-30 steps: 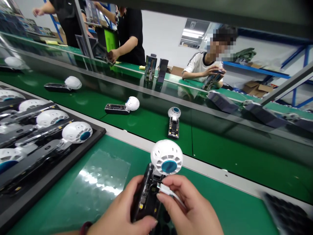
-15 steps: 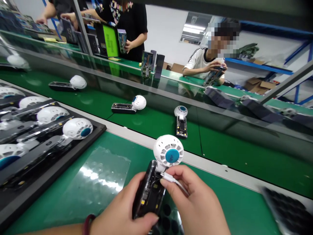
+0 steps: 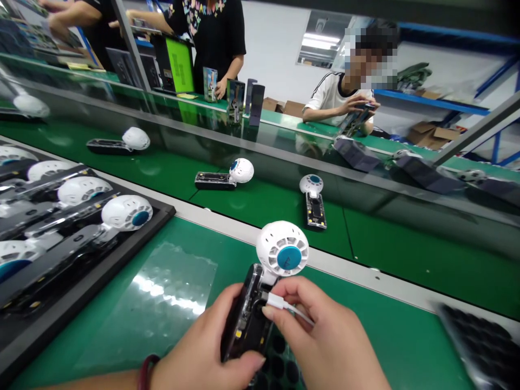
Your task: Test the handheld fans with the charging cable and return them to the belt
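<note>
Both hands are closed on one handheld fan [image 3: 252, 317], held low in the middle of the view above the green surface [image 3: 365, 336]. The left hand [image 3: 203, 355] wraps the fan's dark, partly clear handle from the left, with the thumb across its lower end. The right hand [image 3: 325, 341] pinches a white plug [image 3: 273, 299] between thumb and forefinger and holds it against the right side of the handle, just below the fan's head. A thin white cable [image 3: 299, 315] runs from the plug back over the right hand's fingers. The fan is tilted, its round white head with a blue centre pointing up and away from the person. A dark red band [image 3: 143, 374] sits on the left wrist.

Under the hands lies a black pad with round holes [image 3: 280, 368]. A clear plastic sheet [image 3: 162, 303] lies flat on the surface to the left, and beyond it a black tray [image 3: 81, 306] holds rows of the same fans. Past a pale metal strip [image 3: 227, 230], three more fans lie well apart on the green conveyor belt [image 3: 406, 260], the nearest [image 3: 313, 197] head away from the person. On the far side, a seated person in a white shirt [image 3: 325, 105] holds a box in both hands, and a person in a black shirt [image 3: 215, 38] stands by some upright boxes [image 3: 252, 97].
</note>
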